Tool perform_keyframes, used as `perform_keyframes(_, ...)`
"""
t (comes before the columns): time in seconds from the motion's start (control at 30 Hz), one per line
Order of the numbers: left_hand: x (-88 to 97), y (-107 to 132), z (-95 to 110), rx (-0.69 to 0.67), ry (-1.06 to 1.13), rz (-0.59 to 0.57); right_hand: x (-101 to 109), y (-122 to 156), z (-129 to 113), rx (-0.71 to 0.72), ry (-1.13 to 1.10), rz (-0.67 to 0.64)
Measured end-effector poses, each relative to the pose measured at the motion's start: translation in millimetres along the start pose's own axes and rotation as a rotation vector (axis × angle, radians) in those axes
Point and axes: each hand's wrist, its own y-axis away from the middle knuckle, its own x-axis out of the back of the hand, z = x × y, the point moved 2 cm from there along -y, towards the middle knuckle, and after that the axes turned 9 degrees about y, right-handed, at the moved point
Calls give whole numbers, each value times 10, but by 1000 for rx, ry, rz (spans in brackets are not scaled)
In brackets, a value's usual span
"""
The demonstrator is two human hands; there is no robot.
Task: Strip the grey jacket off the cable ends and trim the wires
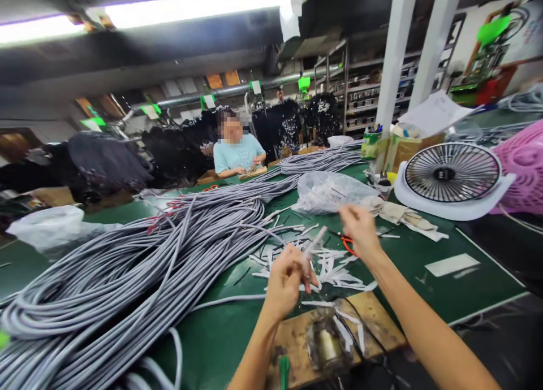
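My left hand (288, 277) is closed, its fingers curled round a whitish, translucent strip (316, 240) that sticks up from them. A grey cable (233, 298) runs across the table to behind this wrist; whether the fingers also hold it is hidden. My right hand (360, 227) is raised to the right, its fingers pinched together and slightly blurred, so their content cannot be made out. Red-handled pliers or cutters (348, 245) lie just beside it. Under both hands are scattered white strips (339, 271). Nearest me, a wooden board (382, 322) carries a dirty metal pot-like device (326, 342).
Large coils of grey cable (127, 271) cover the left side. A plastic bag (331, 192) of white pieces, a cloth (403, 213) and a fan (452, 175) stand beyond my right hand. A co-worker (238, 150) sits across the green table (407, 271).
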Motion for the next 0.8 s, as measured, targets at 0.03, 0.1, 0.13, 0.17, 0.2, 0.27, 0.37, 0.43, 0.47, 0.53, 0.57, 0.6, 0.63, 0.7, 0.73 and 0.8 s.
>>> perform_keyframes(0.03, 27, -9, -2, 60, 131, 35, -50, 49, -38, 7, -54, -125)
perform_keyframes(0.1, 78, -30, 9, 111, 328, 81, -210, 223, -147, -17, -372, -660)
perform_keyframes(0.13, 101, -38, 17, 116, 387, 98, -261, 313, -203, -34, -484, -839)
perform_keyframes(0.17, 120, -45, 23, 114, 425, 111, -297, 391, -251, -59, -575, -976)
perform_keyframes(0.2, 135, -49, 25, 109, 448, 127, -317, 445, -284, -86, -624, -1028)
perform_keyframes(0.27, 141, -52, 15, 110, 475, 141, -344, 494, -312, -153, -663, -990)
perform_keyframes(0.37, 106, -58, -24, 127, 479, 151, -389, 505, -285, -273, -676, -738)
perform_keyframes(0.43, 78, -68, -50, 127, 456, 202, -426, 522, -256, -335, -651, -597)
perform_keyframes(0.47, 66, -75, -61, 129, 445, 241, -441, 534, -246, -350, -640, -550)
perform_keyframes(0.53, 51, -90, -79, 157, 434, 326, -454, 559, -244, -346, -640, -500)
perform_keyframes(0.57, 48, -98, -86, 180, 434, 369, -451, 569, -248, -335, -649, -481)
perform_keyframes(0.6, 49, -105, -91, 202, 437, 411, -441, 576, -254, -323, -658, -465)
perform_keyframes(0.63, 53, -112, -93, 219, 443, 450, -428, 582, -261, -312, -667, -452)
perform_keyframes(0.7, 66, -124, -86, 223, 470, 513, -402, 587, -273, -306, -684, -437)
perform_keyframes(0.73, 75, -129, -79, 213, 491, 535, -391, 588, -277, -308, -696, -436)
perform_keyframes(0.8, 93, -136, -61, 194, 539, 562, -374, 584, -283, -318, -719, -434)
